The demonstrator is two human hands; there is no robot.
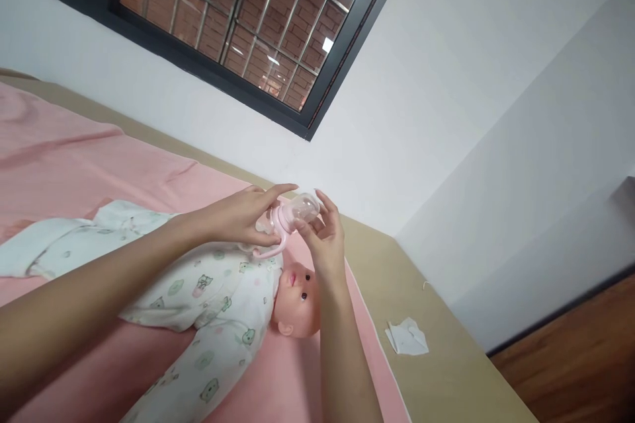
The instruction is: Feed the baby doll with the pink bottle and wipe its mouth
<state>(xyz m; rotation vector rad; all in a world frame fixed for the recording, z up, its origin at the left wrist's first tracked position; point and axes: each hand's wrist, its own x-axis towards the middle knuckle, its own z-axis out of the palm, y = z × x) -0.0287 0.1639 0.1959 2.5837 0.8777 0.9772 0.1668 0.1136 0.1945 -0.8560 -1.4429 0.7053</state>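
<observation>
A baby bottle [282, 219] with a pink collar, a pink curved handle and a clear cap is held above a baby doll's chest. My left hand [243, 215] is closed round the bottle's body from the left, thumb and fingers on either side. With fingertips and thumb, my right hand [325, 228] grips the clear cap [306, 206] at the other end. Below lies the doll [297, 301] on its back, in a white suit [218, 294] printed with green bears. My right wrist hides part of its head.
A pink blanket [99, 152] lies under the doll on a tan surface [377, 264]. A crumpled white cloth or tissue [407, 337] rests at the right. A white wall [421, 66] and a dark-framed barred window [302, 122] stand behind.
</observation>
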